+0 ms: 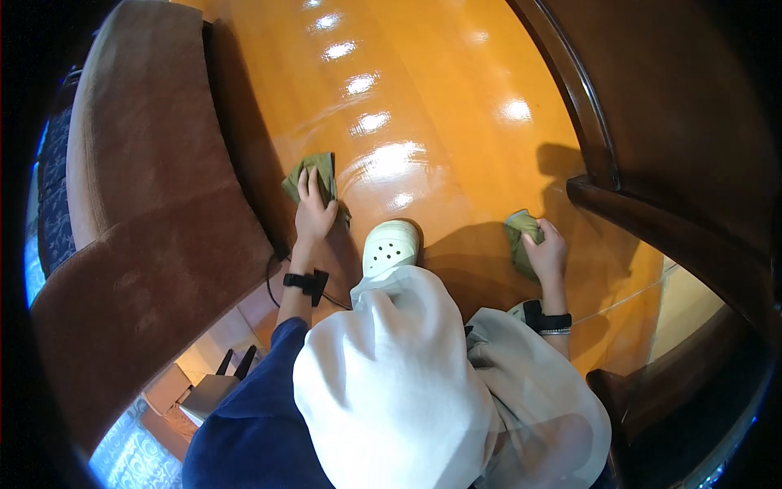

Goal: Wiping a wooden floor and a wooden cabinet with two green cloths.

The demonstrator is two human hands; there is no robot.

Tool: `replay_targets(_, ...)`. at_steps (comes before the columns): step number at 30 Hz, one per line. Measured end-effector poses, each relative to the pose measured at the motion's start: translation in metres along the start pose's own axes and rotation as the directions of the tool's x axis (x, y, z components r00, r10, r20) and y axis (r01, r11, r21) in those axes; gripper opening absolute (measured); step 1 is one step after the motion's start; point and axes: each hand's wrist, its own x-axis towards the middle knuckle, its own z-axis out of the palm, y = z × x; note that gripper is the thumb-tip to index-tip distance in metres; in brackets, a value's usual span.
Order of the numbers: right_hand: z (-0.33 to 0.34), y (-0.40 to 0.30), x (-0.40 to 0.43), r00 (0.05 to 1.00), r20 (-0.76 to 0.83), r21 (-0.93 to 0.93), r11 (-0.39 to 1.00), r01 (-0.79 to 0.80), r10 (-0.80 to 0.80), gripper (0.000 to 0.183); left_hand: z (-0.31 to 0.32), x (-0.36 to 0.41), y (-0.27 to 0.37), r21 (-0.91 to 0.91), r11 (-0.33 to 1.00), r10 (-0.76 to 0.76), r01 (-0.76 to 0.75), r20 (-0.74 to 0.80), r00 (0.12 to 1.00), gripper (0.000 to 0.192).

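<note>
My left hand (315,211) lies over an olive-green cloth (319,162), fingers stretched across it against the glossy orange-brown floor (440,79). Close beside this hand is the base of the brown upholstered sofa. A second olive-green cloth (519,244), bunched up, is in the grip of my right hand (548,249), low over the floor on the other side. Whether that cloth touches the floor is hard to tell. Between the hands, a pale clog (391,247) with holes covers my foot. My knees are draped in white fabric (391,379).
A brown upholstered sofa (159,140) runs along the left. Dark wooden furniture (684,122) bounds the right side, its ledge (641,211) jutting towards my right hand. A dark cable (269,281) lies by the sofa's corner. Bright light reflections (391,159) streak the floor.
</note>
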Motion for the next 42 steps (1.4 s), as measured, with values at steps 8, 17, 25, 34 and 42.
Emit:
replay_targets(8,0.005,0.002,-0.003,0.999,-0.043,-0.015,1.0,0.012,-0.013,0.031,-0.008,0.095,0.03,0.099,0.972,-0.212,0.214,-0.025,0.977,0.078)
replay_targets(17,0.004,-0.003,-0.004,0.998,-0.066,0.002,1.0,0.017,-0.016,0.03,-0.016,0.186,0.062,0.098,0.958,-0.274,0.271,0.02,0.961,0.079)
replay_targets(25,0.004,-0.013,-0.006,0.993,-0.108,-0.099,0.993,-0.06,0.049,0.026,0.029,0.063,0.176,-0.189,0.954,0.277,-0.233,0.251,0.927,0.08)
replay_targets(34,0.006,-0.022,-0.005,0.988,-0.151,-0.185,0.982,-0.037,0.009,0.026,0.03,0.027,0.218,-0.324,0.852,0.522,-0.41,0.479,0.706,0.082)
replay_targets(42,0.013,-0.008,-0.004,0.995,-0.096,-0.068,0.998,0.006,-0.013,0.027,0.037,0.031,0.22,-0.247,0.861,0.504,-0.445,0.536,0.677,0.082)
